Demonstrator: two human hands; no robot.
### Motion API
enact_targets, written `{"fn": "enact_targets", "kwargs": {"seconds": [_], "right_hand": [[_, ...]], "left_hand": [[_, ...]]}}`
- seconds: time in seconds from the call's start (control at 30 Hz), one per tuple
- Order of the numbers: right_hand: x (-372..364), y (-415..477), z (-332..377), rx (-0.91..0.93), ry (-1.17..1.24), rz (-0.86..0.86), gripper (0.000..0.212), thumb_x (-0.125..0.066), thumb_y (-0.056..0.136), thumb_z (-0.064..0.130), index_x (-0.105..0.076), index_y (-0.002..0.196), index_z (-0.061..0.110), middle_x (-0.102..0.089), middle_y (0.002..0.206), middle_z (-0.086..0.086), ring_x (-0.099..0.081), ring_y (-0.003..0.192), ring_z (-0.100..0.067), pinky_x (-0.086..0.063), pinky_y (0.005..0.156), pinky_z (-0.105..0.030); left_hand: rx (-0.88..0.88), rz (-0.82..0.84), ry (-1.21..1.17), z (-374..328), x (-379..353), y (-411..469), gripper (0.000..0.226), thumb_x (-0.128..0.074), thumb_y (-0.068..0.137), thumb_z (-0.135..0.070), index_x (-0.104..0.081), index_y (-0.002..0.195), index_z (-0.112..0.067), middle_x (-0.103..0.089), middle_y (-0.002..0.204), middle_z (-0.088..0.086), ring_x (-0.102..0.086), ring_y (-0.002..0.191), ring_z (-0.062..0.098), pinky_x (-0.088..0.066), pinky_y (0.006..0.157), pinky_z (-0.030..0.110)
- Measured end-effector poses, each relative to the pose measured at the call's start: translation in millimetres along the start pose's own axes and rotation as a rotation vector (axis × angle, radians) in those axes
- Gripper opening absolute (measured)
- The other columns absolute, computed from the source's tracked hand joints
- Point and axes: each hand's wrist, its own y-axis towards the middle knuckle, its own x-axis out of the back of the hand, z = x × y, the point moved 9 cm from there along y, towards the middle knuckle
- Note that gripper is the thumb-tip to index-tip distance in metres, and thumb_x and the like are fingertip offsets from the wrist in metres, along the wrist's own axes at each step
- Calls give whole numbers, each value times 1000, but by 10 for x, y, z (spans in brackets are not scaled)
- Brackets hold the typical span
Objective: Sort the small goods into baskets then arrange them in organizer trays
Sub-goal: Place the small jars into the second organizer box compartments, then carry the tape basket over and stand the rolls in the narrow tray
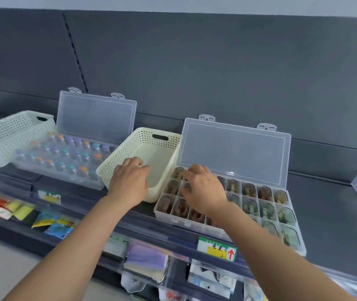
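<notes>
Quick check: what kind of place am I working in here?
Probably a shop aisle: a dark retail shelf with a slotted back panel, a price label on its front edge, packaged goods displayed below.

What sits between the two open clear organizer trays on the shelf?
In the head view, a cream perforated basket sits between the vial tray and the other tray; the left hand lies over its near rim.

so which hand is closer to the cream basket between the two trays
Left. The left hand sits over the near rim of the cream basket, fingers reaching inside; the right hand is off to its right, over the organizer tray.
</notes>
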Motion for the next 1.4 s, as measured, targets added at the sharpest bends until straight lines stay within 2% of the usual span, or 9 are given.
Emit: {"fn": "enact_targets", "kwargs": {"seconds": [0.23,0.37,0.53,0.63,0.77,1.03,1.1,1.2,1.4], "right_hand": [[-359,571,309,-267,7,62,52,-43,93,54,-45,128,17,-62,111,-3,-58,102,-22,-53,85,-36],[-488,643,290,-478,88,35,45,-45,96,34,-31,132,13,-64,100,-4,-62,80,-20,-58,66,-33],[-524,628,233,-589,227,-21,26,-44,95,19,-44,120,13,-64,105,-7,-63,81,-21,-58,69,-36],[-456,604,242,-590,302,-63,31,-44,94,14,-47,125,12,-65,102,-7,-64,78,-21,-57,67,-32],[-243,597,272,-538,323,-159,31,-45,94,10,-50,124,9,-60,83,-3,-58,64,-16,-53,60,-28],[242,539,578,-394,449,-378,35,-48,96,15,-49,131,16,-65,93,-3,-57,67,-14,-51,67,-26],[288,567,745,-340,461,-411,30,-48,95,15,-53,125,16,-61,84,3,-54,62,-11,-47,61,-20],[278,675,1055,-264,461,-414,25,-48,92,12,-57,115,15,-48,65,10,-44,53,-8,-37,52,-20],[84,966,1851,-162,496,-353,27,-47,89,7,-59,112,16,-38,54,10,-36,46,-10,-28,45,-22]], "left_hand": [[93,-22,13,987,-217,351,39,-45,96,-20,-46,135,-17,-41,137,7,-37,127,27,-34,104,39],[104,8,-38,1228,-371,500,39,-48,95,-14,-47,134,-9,-48,130,10,-46,117,27,-43,96,37],[141,27,-200,1355,-423,562,59,-55,89,-1,-36,144,-11,-45,130,14,-52,111,27,-50,83,33],[141,-1,-263,1371,-393,550,60,-54,87,1,-38,143,-14,-46,131,14,-54,109,28,-51,77,32],[177,-79,-396,1402,-232,476,40,-49,92,0,-53,130,-12,-49,125,11,-55,105,27,-52,79,35],[241,-316,-542,1604,418,116,40,-42,95,-3,-53,132,-14,-49,123,7,-54,101,26,-49,82,40],[261,-359,-567,1757,503,-11,41,-42,95,-3,-53,133,-14,-49,124,7,-55,100,26,-49,85,44],[281,-407,-567,2057,582,-200,41,-43,93,-1,-57,129,-14,-50,121,8,-56,100,28,-49,85,44],[350,-476,-565,2824,663,-626,42,-43,92,2,-60,127,-14,-51,115,9,-55,98,26,-47,85,38]]}}
